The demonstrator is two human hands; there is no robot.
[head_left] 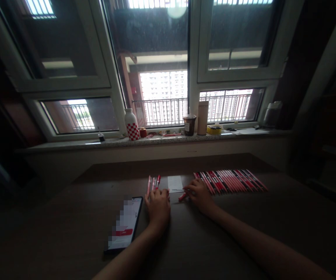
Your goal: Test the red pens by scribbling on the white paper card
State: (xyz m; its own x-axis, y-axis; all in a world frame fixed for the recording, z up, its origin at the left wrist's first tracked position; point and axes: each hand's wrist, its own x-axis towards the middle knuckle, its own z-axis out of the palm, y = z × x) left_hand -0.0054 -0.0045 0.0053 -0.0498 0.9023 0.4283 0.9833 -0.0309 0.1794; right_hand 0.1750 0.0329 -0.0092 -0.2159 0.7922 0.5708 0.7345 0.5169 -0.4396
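Note:
On the brown table, three pink and red pens [153, 182] lie side by side just beyond my left hand [159, 204]. The fingers of that hand are curled downward, with a small reddish bit near the fingertips; what they hold is hidden. My right hand [198, 194] is closed on a short pink pen part [182, 197], and a thin dark rod [177, 190] sticks out leftward from its fingertips. Between the hands, a white slip of paper [174, 182] lies flat. Right of it is a long row of pink, red and black pens [232, 181].
A phone [125, 227] with its screen lit lies left of my left forearm. Along the windowsill [109, 144] stand a checkered bottle [132, 126], a cup with dark drink [189, 125], a tan tumbler [203, 118] and a yellow tape roll [214, 129].

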